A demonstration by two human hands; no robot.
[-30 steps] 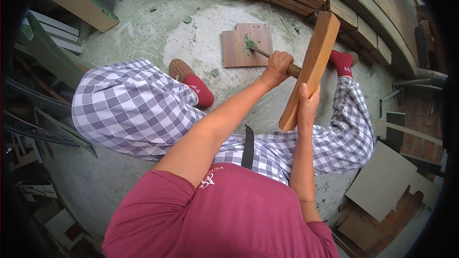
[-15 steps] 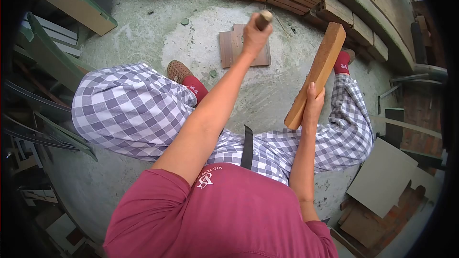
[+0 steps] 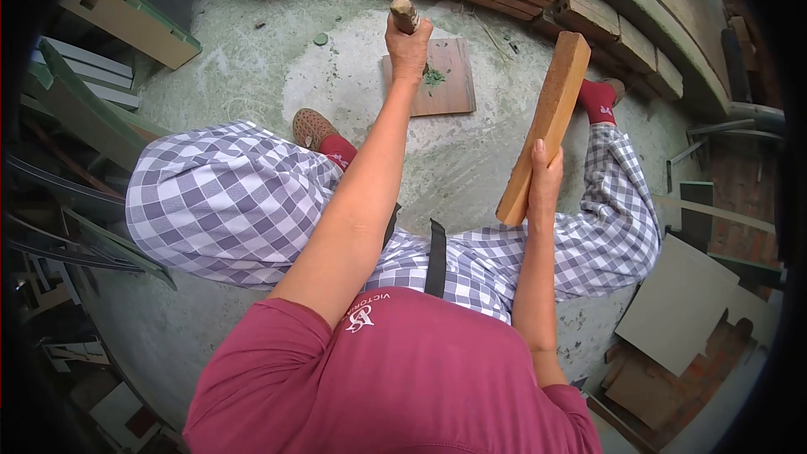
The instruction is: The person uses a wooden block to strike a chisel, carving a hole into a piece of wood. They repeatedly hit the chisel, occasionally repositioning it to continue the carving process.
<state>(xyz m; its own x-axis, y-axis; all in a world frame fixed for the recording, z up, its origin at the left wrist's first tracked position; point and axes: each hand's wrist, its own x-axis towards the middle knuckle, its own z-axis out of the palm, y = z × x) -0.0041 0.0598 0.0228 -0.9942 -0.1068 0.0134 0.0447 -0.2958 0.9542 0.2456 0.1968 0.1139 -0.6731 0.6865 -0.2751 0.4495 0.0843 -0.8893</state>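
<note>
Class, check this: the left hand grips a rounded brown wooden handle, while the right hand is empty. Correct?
Not quite: the right hand isn't empty in the head view; it holds a long, square-edged, tan wooden block. The rest stands.

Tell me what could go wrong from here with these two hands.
If the right hand swings the block at the tool, it might glance onto the left hand, gripping close below the tool's top. The tool's lower end, hidden here, could skid on the board. The loose green bits might scatter.
</note>
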